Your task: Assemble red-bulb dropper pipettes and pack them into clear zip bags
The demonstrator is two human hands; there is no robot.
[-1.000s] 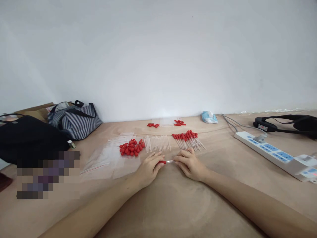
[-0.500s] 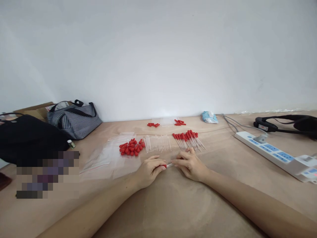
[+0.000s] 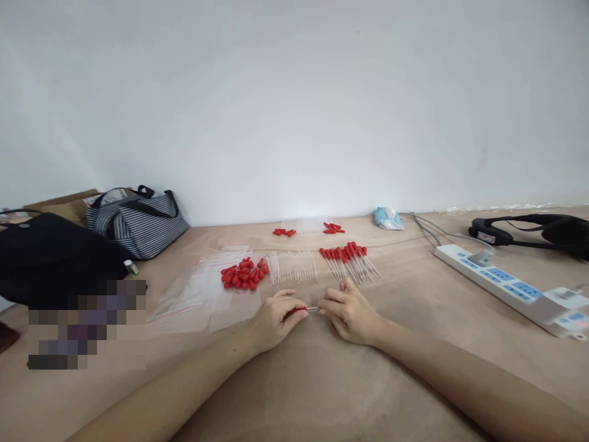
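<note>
A clear tube (image 3: 312,309) lay nine-to-three o'clock between the hands, its nine-o'clock end at the red bulb (image 3: 302,308) pinched by the left hand (image 3: 276,319), its other seemingly gripped in the right hand (image 3: 350,312), fingertips part-hidden.

Your left forearm (image 3: 184,377) and right forearm (image 3: 460,373) angle inward from either side; your left hand (image 3: 275,320) and right hand (image 3: 352,314) face each other, slightly apart, fingers (image 3: 332,296) curled into pinches.
</note>
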